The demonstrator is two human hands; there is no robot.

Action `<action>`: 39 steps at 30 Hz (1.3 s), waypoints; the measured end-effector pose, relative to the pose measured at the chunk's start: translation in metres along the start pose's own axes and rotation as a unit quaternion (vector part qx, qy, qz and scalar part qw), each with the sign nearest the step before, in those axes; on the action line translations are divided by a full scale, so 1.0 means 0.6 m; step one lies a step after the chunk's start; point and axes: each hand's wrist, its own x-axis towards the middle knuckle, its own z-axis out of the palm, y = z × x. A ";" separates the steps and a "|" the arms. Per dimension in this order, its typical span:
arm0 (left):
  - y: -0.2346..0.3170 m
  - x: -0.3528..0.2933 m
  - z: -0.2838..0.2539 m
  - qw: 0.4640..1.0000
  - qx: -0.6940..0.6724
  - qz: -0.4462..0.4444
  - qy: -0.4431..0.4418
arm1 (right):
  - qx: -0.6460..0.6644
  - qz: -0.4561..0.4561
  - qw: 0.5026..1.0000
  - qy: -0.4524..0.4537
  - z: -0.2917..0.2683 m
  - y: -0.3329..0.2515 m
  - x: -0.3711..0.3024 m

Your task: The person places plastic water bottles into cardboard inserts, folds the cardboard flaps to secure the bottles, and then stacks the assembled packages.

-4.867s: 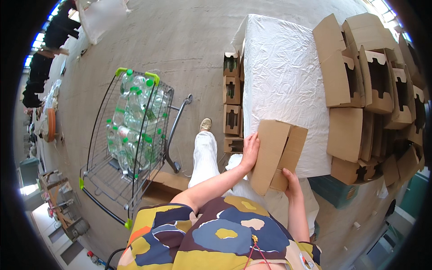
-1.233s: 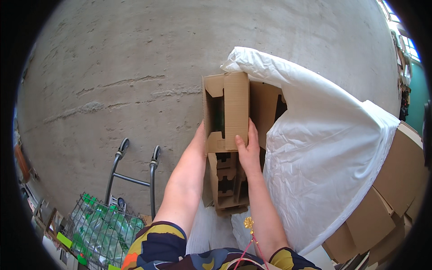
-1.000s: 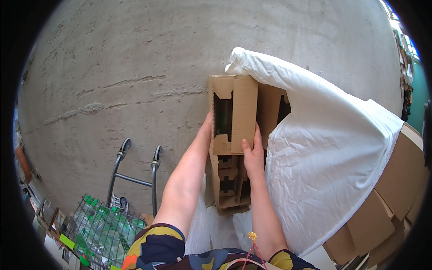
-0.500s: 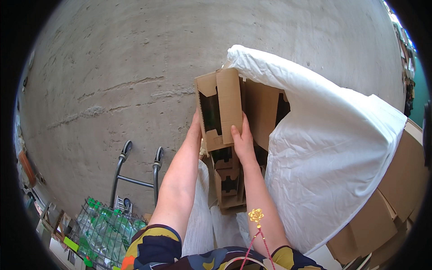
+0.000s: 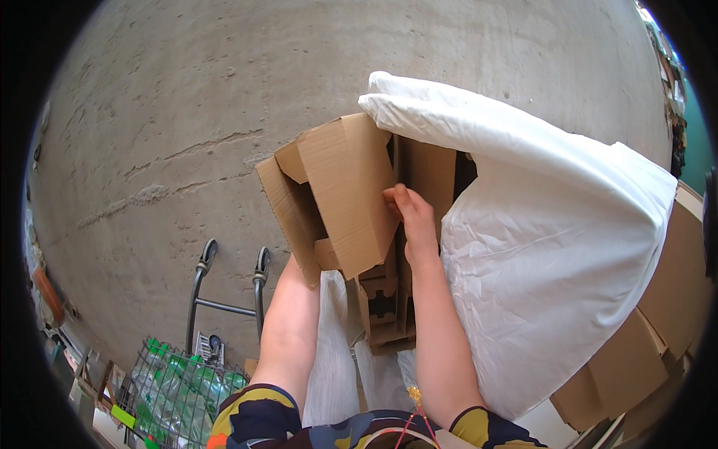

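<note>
A brown cardboard box [image 5: 345,194] with lifted flaps is tilted in front of me, its dark opening facing left. My left forearm [image 5: 290,314] runs up behind the box's lower left side. That hand is hidden behind the cardboard and supports the box, though its fingers do not show. Against the box's right edge is my right hand [image 5: 416,218], its fingers curled together and nothing visible in them. More cardboard boxes with cut-out dividers [image 5: 383,299] stand below, partly covered by the held box. A white cloth [image 5: 553,247] drapes over cardboard on the right.
A wheeled metal frame [image 5: 226,305] stands at the lower left by a wire basket [image 5: 142,374] of clear plastic bottles with green caps. Flattened cardboard [image 5: 624,367] is stacked at the lower right. A rough concrete floor [image 5: 224,90] spreads across the far side.
The box has swung left and nearer, tilting so its flaps show broader. My left hand has gone out of sight behind it. My right thumb has left the box's top face and the fingers have curled.
</note>
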 end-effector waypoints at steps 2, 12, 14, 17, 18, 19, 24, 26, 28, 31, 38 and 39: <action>-0.001 0.006 0.003 1.000 0.005 -0.010 -0.004 | -0.063 0.017 0.997 0.041 -0.006 0.016 0.032; 0.009 0.013 -0.019 0.999 0.016 -0.038 -0.020 | -0.105 0.079 0.990 -0.051 -0.018 0.054 0.114; 0.012 0.017 -0.025 0.998 0.023 -0.052 -0.027 | -0.129 0.071 0.986 -0.076 -0.019 0.067 0.131; 0.015 0.022 -0.036 0.997 0.035 -0.064 -0.028 | -0.082 0.080 0.990 -0.079 -0.007 0.066 0.138; 0.018 0.026 -0.030 0.997 0.041 -0.066 -0.030 | -0.067 0.090 0.990 -0.079 -0.009 0.074 0.144; 0.016 0.028 -0.023 0.996 0.046 -0.068 -0.032 | -0.052 0.101 0.990 -0.081 -0.012 0.083 0.149; 0.001 0.030 0.026 0.997 0.059 -0.030 -0.047 | 0.075 0.154 0.984 -0.055 -0.020 0.076 0.159; 0.004 0.015 0.034 0.997 0.060 0.000 -0.055 | 0.139 0.182 0.971 -0.075 0.006 -0.011 0.094; 0.007 0.006 0.048 0.995 0.065 0.023 -0.066 | 0.139 0.194 0.968 -0.080 0.004 -0.021 0.088; 0.005 0.000 0.049 0.993 0.068 0.069 -0.071 | 0.134 0.202 0.966 -0.084 0.002 -0.020 0.088; 0.014 0.015 0.008 0.996 -0.003 0.051 -0.078 | 0.121 0.212 0.964 -0.106 0.022 0.038 0.154; 0.025 0.026 0.007 0.996 0.017 0.033 -0.078 | 0.127 0.203 0.964 -0.115 0.026 0.048 0.163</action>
